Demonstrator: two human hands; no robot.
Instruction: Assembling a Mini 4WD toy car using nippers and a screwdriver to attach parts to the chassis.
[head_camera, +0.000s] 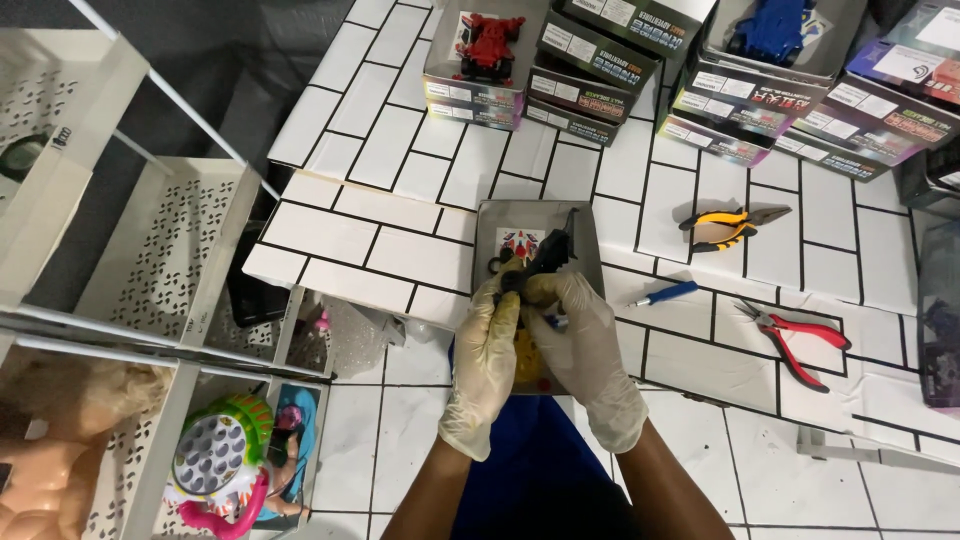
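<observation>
Together, left hand (487, 350) and right hand (585, 345), gloved, both grips pinching a small black toy chassis (540, 262). Held above a grey tray (490, 225) on the tiled worktop (400, 160).

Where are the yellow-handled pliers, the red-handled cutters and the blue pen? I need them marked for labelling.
yellow-handled pliers (722, 230), head view, on the handles
red-handled cutters (805, 340), head view, on a handle
blue pen (668, 293), head view, mid-barrel

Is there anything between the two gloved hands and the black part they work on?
Nothing visible does. The left hand and the right hand both grip the black part directly, above the grey tray.
</observation>
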